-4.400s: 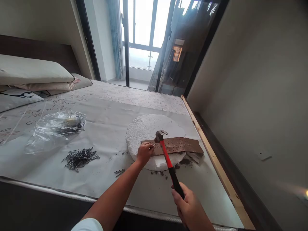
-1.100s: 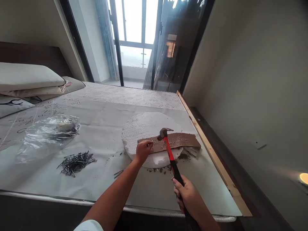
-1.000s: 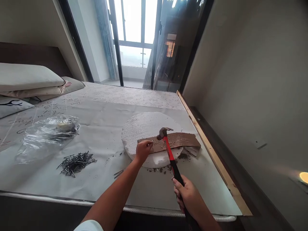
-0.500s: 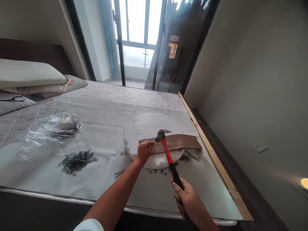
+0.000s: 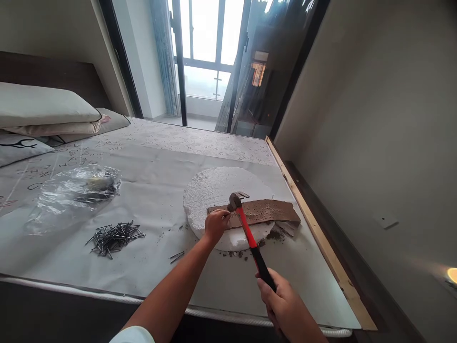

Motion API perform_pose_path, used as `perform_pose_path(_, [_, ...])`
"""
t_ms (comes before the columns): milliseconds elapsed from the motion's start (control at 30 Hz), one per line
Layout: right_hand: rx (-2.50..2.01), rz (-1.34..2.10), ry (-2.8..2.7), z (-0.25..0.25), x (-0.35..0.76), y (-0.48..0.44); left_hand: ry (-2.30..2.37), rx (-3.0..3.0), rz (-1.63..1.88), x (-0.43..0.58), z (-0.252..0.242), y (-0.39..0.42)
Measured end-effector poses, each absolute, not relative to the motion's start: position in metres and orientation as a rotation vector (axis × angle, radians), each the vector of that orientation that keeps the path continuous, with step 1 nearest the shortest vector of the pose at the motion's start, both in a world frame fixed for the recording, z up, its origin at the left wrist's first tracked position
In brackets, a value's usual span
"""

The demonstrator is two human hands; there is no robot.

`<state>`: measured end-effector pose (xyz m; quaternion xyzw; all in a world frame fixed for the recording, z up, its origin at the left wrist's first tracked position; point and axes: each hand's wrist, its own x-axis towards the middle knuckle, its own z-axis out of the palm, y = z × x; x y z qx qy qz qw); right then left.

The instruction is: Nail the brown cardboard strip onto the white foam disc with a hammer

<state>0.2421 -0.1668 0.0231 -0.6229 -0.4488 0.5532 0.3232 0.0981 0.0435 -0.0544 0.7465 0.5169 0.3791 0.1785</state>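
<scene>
My right hand is wrapped round the black grip of a claw hammer with a red-and-black handle. Its metal head is right beside the fingertips of my left hand. Those fingertips are pinched on a nail, mostly hidden, at the left part of a brown board. Many small dots or holes mark this slightly curved board. Beneath it lies a round white foam slab. Two loose nails rest left of my forearm, and a heap of nails lies farther left.
A clear plastic bag with dark contents lies behind the nail heap. Grey sheeting covers the bed, with pillows at the far left. A wooden strip runs along the right edge near the wall. Dark crumbs surround the slab.
The hammer head has shifted slightly left, closer to my left fingertips. My right hand has moved a little down and right. My left hand keeps its pinch on the board.
</scene>
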Motion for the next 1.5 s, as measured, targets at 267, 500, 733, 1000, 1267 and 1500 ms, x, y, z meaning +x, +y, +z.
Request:
perform_pose_path(267, [-1.649,1.327,-1.193,0.023,0.241,-0.168,1.475,2.125,1.057,0.099,-0.057,0.044])
perform_pose_path(500, [-1.671,1.275,-1.268,0.015,0.243,-0.166,1.489,2.143,1.001,0.097,-0.055,0.043])
perform_pose_path(733, [-1.715,1.309,-1.339,0.016,0.24,-0.164,1.565,2.23,0.858,0.097,-0.053,0.041])
perform_pose_path(1000, [-1.652,1.33,-1.264,0.007,0.236,-0.165,1.528,2.232,0.878,0.097,-0.055,0.041])
perform_pose_path(1267, [-1.671,1.3,-1.205,0.01,0.244,-0.167,1.416,1.877,1.344,0.064,-0.031,0.048])
perform_pose_path(1500, [-1.703,1.393,-1.17,-0.009,0.24,-0.156,1.673,2.221,0.904,0.039,-0.034,0.047])
